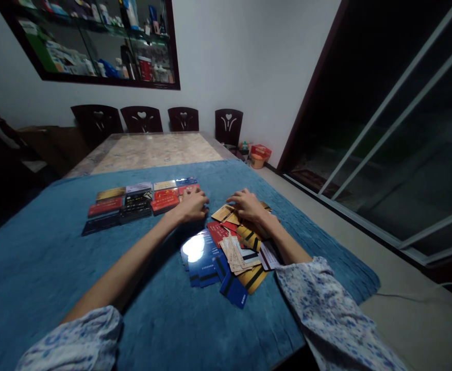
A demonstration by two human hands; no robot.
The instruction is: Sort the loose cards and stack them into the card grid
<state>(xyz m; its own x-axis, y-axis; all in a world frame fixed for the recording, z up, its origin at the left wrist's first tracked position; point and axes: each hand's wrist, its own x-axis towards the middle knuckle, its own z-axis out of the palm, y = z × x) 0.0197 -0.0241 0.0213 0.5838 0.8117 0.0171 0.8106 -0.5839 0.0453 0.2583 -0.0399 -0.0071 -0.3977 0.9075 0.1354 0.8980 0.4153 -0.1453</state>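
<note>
With twelve o'clock straight ahead of me, my left hand (195, 205) is loosely curled, fingertips down by the red cards at the three o'clock end of the neat rows of glossy red, black, gold and blue plastic cards (137, 206); I cannot tell whether it pinches one. My right hand (247, 205) arches half-closed over the twelve o'clock side of the loose, overlapping heap of blue, red, gold and tan plastic cards (231, 252), fingers by a gold card with a dark stripe (224, 214); whether it grips anything is hidden too. The heap lies at five o'clock from my left hand, on the soft blue cloth (148, 304). My likeliest trouble is lifting two slick cards as one, since they overlap so closely. My white-and-blue floral right sleeve (334, 309) sits just beside a pale card with a dark stripe (269, 256) at the heap's three o'clock side, so pulling that arm back could drag it askew. My left wrist passes close to the rows, and a careless swing toward nine o'clock could knock the red stack (164, 206) out of line.
</note>
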